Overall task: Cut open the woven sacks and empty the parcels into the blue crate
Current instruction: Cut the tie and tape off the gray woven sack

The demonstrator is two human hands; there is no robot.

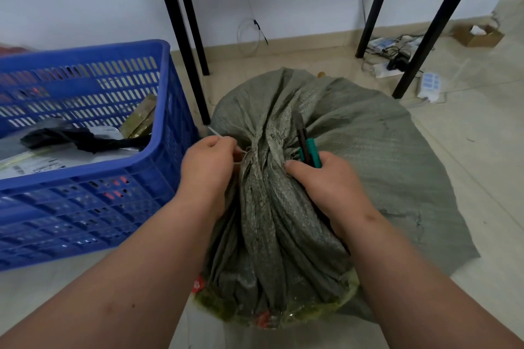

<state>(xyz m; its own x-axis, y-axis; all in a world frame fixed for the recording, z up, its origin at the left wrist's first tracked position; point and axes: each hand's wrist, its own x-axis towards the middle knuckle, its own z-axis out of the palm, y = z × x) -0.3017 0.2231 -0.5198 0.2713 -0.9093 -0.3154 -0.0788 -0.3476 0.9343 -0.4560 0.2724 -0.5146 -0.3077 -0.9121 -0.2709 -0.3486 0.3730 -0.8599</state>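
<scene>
A grey-green woven sack [368, 156] stands on the floor in front of me, its neck bunched and tied with a thin white tie [226, 140]. My left hand [208, 170] pinches that tie at the left of the neck. My right hand [326, 181] grips the bunched neck from the right and also holds a green-handled cutter [307, 147], which points up and away. The blue crate [158, 156] stands to the left and holds several parcels, one gold-coloured [140, 119] and one black [71, 136].
Black table legs [184, 37] rise just behind the crate and sack, more legs [433, 25] at the right. Cables, a power strip [429, 85] and a small cardboard box [479, 34] lie along the wall at the right. Pale tiled floor surrounds the sack.
</scene>
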